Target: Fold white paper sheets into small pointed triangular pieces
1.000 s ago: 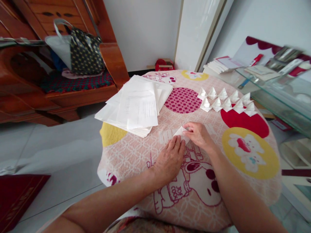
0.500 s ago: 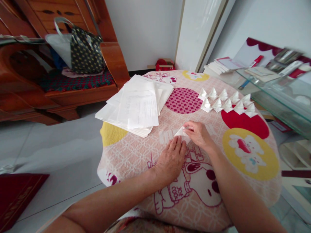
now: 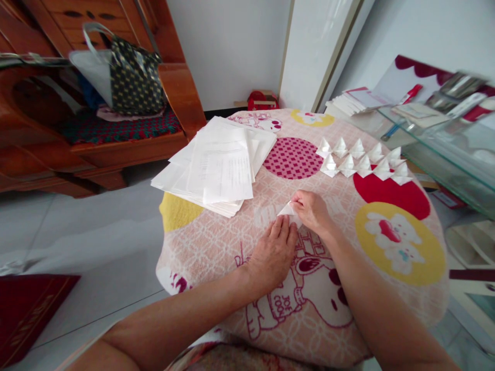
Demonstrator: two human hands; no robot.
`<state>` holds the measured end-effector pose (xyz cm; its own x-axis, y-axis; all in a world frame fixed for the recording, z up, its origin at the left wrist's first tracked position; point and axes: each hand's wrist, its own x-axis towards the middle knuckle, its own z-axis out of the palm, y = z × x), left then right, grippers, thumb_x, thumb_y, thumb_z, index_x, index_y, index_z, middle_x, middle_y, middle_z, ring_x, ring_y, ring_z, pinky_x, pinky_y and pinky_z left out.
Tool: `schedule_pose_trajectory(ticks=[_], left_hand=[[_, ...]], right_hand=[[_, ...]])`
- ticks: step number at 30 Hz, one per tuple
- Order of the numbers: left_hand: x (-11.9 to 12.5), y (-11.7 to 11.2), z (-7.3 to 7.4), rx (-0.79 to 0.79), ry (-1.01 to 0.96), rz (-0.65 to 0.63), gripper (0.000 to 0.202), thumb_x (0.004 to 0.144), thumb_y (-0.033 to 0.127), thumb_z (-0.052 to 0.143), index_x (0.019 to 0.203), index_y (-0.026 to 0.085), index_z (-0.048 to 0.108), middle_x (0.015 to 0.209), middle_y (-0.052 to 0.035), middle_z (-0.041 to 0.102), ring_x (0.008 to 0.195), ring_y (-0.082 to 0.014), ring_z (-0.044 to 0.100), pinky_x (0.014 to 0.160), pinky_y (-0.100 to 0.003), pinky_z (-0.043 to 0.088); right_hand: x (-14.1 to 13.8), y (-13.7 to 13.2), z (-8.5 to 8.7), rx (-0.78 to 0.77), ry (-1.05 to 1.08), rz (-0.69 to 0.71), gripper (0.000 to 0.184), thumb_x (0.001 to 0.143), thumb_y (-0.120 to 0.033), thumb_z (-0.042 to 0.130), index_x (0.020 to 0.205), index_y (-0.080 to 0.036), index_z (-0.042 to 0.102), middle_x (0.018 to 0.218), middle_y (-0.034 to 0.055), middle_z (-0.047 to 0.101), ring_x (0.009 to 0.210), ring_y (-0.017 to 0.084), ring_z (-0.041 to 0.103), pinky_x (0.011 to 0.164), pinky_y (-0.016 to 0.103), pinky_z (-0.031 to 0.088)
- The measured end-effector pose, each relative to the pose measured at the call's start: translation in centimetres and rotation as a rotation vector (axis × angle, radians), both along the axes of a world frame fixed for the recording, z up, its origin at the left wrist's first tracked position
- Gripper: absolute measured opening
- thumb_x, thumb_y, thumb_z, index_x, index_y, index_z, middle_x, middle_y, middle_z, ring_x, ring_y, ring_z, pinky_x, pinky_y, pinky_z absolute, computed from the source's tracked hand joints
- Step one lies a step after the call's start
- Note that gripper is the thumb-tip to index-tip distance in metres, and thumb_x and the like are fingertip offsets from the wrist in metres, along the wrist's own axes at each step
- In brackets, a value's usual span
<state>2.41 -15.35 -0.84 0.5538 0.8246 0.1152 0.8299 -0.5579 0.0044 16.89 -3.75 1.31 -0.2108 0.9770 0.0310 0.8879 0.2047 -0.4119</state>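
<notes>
A small piece of folded white paper (image 3: 286, 209) lies on the patterned tablecloth in front of me. My left hand (image 3: 275, 247) rests flat, its outstretched fingers pressing on the paper's near side; its thumb is hidden. From the right, my right hand (image 3: 311, 210) pinches the paper's upper edge between thumb and fingers. Part of the paper is covered by both hands. Beyond them to the right, several folded paper shapes (image 3: 363, 166) with pointed tips stand in two rows. A stack of white sheets (image 3: 224, 162), the top one with faint print, lies to the left.
The round table has a pink cloth (image 3: 209, 252) with cartoon prints. A glass shelf (image 3: 436, 136) holding papers and a red pen (image 3: 411, 95) borders its right side. At the left stands a wooden bench (image 3: 127, 147) with a dotted bag (image 3: 135, 77).
My right hand's fingers have closed tighter and shifted slightly at the paper's upper edge. My left hand stays in place. The view has moved a little.
</notes>
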Motion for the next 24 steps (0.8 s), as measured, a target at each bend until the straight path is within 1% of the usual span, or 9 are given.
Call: schedule_pose_trajectory(ticks=[6,9,12,15,20,24], left_hand=[[0.0,-0.1,-0.1,0.006,-0.033,0.007,0.053,0.103,0.026,0.046,0.150,0.000,0.048,0.157,-0.0271,0.047,0.150,-0.0372,0.043,0.119,-0.048,0.043],[-0.2,0.2,0.1,0.002,-0.083,-0.022,0.051,0.103,0.026,0.047,0.146,0.000,0.050,0.156,-0.0262,0.049,0.149,-0.0360,0.044,0.121,-0.047,0.041],[-0.3,0.9,0.4,-0.010,-0.151,-0.034,0.047,0.102,0.034,0.053,0.138,0.003,0.056,0.158,-0.0247,0.047,0.151,-0.0346,0.040,0.123,-0.047,0.037],[-0.3,1.5,0.3,-0.034,-0.181,-0.012,0.048,0.099,0.042,0.060,0.132,0.007,0.058,0.158,-0.0246,0.046,0.152,-0.0357,0.039,0.123,-0.049,0.037],[-0.4,1.5,0.0,-0.041,-0.155,-0.015,0.057,0.097,0.045,0.064,0.137,0.007,0.053,0.154,-0.0269,0.050,0.148,-0.0374,0.045,0.121,-0.048,0.038],[-0.5,1.6,0.4,-0.041,-0.138,-0.035,0.057,0.098,0.045,0.063,0.138,0.006,0.053,0.152,-0.0280,0.052,0.145,-0.0371,0.048,0.121,-0.050,0.038]], right_hand=[[0.0,0.1,-0.1,-0.011,-0.029,0.004,0.016,0.090,-0.017,0.060,0.086,-0.016,0.075,0.083,0.0098,0.076,0.075,0.021,0.063,0.066,0.030,0.037],[0.1,0.1,-0.1,-0.021,-0.015,0.012,0.017,0.089,-0.015,0.059,0.086,-0.016,0.075,0.081,0.0091,0.075,0.074,0.021,0.063,0.066,0.030,0.036],[0.2,0.2,-0.2,-0.016,0.011,0.024,0.016,0.088,-0.014,0.059,0.085,-0.017,0.074,0.080,0.0083,0.075,0.074,0.021,0.063,0.067,0.030,0.037],[0.4,0.3,-0.5,-0.002,0.042,0.035,0.015,0.087,-0.016,0.059,0.086,-0.017,0.074,0.079,0.0079,0.074,0.075,0.021,0.063,0.068,0.029,0.039],[0.5,0.5,-0.8,0.010,0.076,0.048,0.017,0.083,-0.012,0.057,0.083,-0.017,0.073,0.077,0.0071,0.072,0.073,0.021,0.062,0.068,0.030,0.040],[0.7,0.6,-0.8,0.004,0.107,0.057,0.017,0.082,-0.012,0.055,0.081,-0.017,0.072,0.076,0.0071,0.072,0.073,0.021,0.062,0.069,0.030,0.041]])
